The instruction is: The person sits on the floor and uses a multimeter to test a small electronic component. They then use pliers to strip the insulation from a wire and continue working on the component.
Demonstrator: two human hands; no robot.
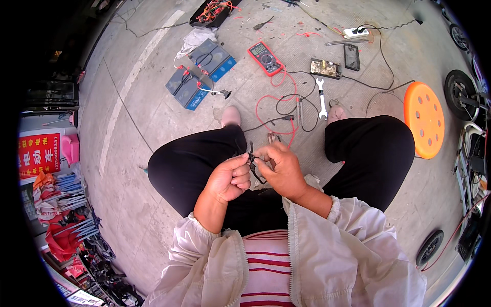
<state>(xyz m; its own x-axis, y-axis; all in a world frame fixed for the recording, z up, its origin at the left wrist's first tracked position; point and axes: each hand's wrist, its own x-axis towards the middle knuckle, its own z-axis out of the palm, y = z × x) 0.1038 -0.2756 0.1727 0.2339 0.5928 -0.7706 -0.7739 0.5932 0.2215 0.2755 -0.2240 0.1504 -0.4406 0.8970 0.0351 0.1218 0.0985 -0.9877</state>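
Above my lap, my left hand (230, 178) is closed, its thumb and forefinger pinching a black cord (260, 179). My right hand (283, 169) grips the same cord a short way to the right, fingers bent around it. A loop of the cord hangs below the fingertips; its fine detail is too small to make out. On the ground ahead lies a red multimeter (266, 59) with red and black leads. To its right are an opened black case with a circuit board (325, 68) and a separate black cover (352, 56).
Blue-and-grey batteries (192, 87) with wires stand ahead on the left. A wrench (321, 100) lies near my right foot. An orange stool (424, 120) stands at the right, and a white power strip (356, 33) farther off. A black box of wires (215, 13) is at the far edge.
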